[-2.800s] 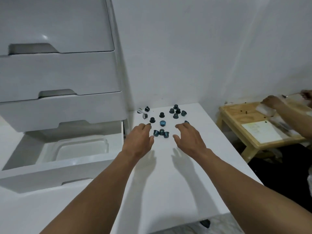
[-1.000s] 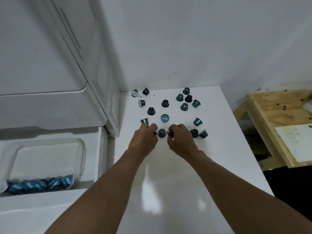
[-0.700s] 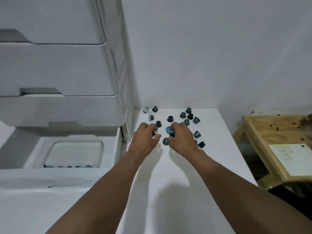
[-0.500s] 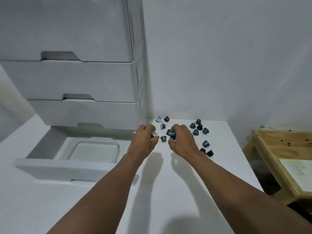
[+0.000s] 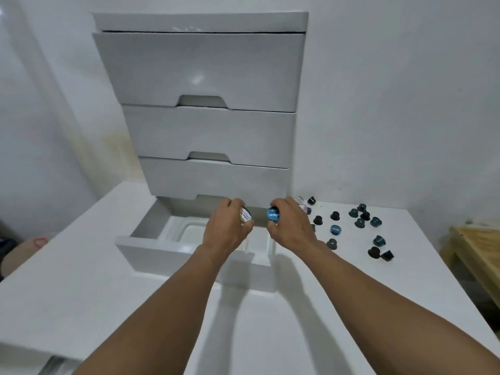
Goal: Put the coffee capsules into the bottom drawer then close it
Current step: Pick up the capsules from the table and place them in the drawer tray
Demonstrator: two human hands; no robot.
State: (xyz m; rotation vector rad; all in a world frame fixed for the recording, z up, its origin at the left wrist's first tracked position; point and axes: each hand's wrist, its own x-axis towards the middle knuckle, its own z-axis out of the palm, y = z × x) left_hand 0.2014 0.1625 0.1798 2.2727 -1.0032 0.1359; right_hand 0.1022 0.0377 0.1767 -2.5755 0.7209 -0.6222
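**Both hands loaded over the open drawer**

Head view: the left hand (image 5: 227, 231) grips a white-lidded capsule (image 5: 244, 214) and the right hand (image 5: 289, 228) a blue-lidded capsule (image 5: 272, 214), fingers curled round each. Both hover above the open bottom drawer (image 5: 162, 255). Its clear tub (image 5: 189, 231) lies below and leftward, nearer the left hand. Loose capsules (image 5: 335, 230) lie on the table (image 5: 270, 334) to the right.

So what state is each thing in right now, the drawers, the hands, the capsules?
Bottom drawer: pulled open.
Three upper drawers: shut.
Plastic tub in the bottom drawer: uncovered, contents hidden from here.
Left hand: grips a white-lidded capsule over the drawer.
Right hand: grips a blue-lidded capsule beside it.
Loose capsules: scattered on the white table, not yet put away.
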